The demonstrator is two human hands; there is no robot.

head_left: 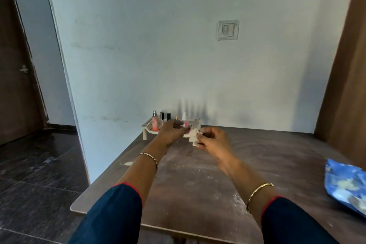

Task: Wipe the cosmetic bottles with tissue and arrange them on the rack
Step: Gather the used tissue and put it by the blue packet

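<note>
A cream plastic rack (pixel 147 126) stands at the far edge of the brown table (pixel 198 184), against the wall. Several small cosmetic bottles stand on it: a pink perfume bottle (pixel 154 124), two dark-capped bottles (pixel 165 117), a gold-capped one (pixel 176 118) and a white one (pixel 184 116). My left hand (pixel 171 131) is in front of the rack, fingers closed on a small pink bottle (pixel 186 124) that is mostly hidden. My right hand (pixel 213 137) pinches a crumpled white tissue (pixel 193 137) right beside that bottle.
A blue patterned packet (pixel 346 184) lies at the table's right edge. The table surface is dusty with white specks. A brown panel rises on the right, a dark door (pixel 17 77) and dark tiled floor lie to the left. A wall switch (pixel 227 29) sits above.
</note>
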